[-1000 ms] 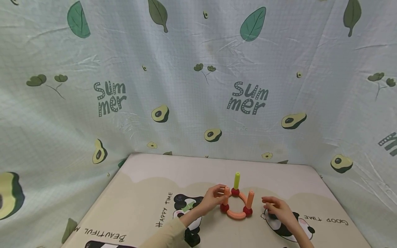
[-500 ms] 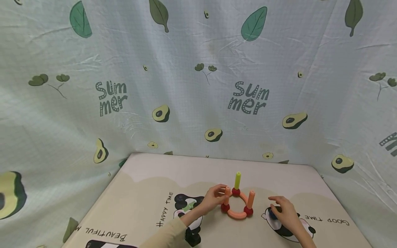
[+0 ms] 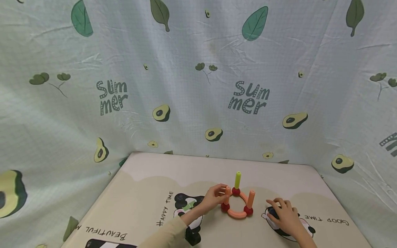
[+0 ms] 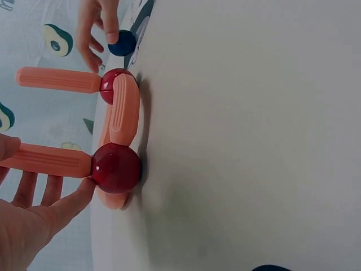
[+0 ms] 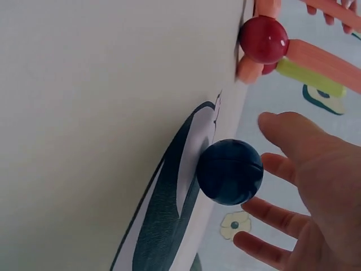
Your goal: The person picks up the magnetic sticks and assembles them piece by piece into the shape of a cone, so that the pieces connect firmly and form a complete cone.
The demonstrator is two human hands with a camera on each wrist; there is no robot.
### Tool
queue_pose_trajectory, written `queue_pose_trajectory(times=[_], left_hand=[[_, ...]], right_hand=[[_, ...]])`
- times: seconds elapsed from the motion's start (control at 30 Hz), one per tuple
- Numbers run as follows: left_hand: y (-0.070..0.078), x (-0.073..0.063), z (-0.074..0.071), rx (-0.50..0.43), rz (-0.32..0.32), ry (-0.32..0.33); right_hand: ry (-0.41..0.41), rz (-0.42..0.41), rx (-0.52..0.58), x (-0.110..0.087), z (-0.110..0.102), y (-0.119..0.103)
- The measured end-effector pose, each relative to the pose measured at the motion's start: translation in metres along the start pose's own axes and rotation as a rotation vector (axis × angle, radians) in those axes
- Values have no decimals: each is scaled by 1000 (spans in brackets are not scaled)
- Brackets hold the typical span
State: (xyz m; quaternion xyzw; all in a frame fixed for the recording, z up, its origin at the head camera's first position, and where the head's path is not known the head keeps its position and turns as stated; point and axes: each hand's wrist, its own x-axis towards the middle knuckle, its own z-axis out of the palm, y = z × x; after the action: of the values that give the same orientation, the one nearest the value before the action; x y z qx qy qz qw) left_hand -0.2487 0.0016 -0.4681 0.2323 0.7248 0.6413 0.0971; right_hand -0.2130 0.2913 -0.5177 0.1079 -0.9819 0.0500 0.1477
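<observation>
In the head view, a toy ring of curved orange rods (image 3: 237, 215) joined by red balls (image 3: 248, 210) lies on the table. Two straight orange rods and a yellow-green rod (image 3: 237, 180) stand up from the balls. My left hand (image 3: 214, 199) pinches the left upright orange rod (image 4: 56, 160) between thumb and fingers, one fingertip at its red ball (image 4: 116, 167). To the right, my right hand (image 3: 286, 217) hovers around a dark blue ball (image 5: 230, 171), fingers spread. The right wrist view shows its fingers reaching behind the ball, the thumb apart from it.
The pale table (image 3: 145, 172) bears printed pandas (image 3: 193, 225) and lettering. A curtain (image 3: 180, 86) with avocados and leaves hangs behind the table's far edge. A dark shape (image 4: 271, 267) shows at the bottom of the left wrist view.
My right hand has shifted to the right and come down over the blue ball, its fingers spreading. My left hand stays in place on the orange rod.
</observation>
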Motion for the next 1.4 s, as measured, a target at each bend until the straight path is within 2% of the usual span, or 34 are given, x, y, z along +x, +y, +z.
queue_pose_trajectory(times=[0.13,0.57,1.1,1.27,1.4], left_hand=[[0,-1,0,-8,0,0],[0,-1,0,-7,12,-5],[-1,0,-1,6,7,-1],[-7,3,-1,7,13,4],[-5,2,-1,7,21,6]], right_hand=[[-30,-16,-32,-2,1,0],[-113,7,-32,-1,3,-2],[-118,0,-24,-1,4,0],[-130,8,7,1,-2,-3],[-96,8,27,4,-5,-4]])
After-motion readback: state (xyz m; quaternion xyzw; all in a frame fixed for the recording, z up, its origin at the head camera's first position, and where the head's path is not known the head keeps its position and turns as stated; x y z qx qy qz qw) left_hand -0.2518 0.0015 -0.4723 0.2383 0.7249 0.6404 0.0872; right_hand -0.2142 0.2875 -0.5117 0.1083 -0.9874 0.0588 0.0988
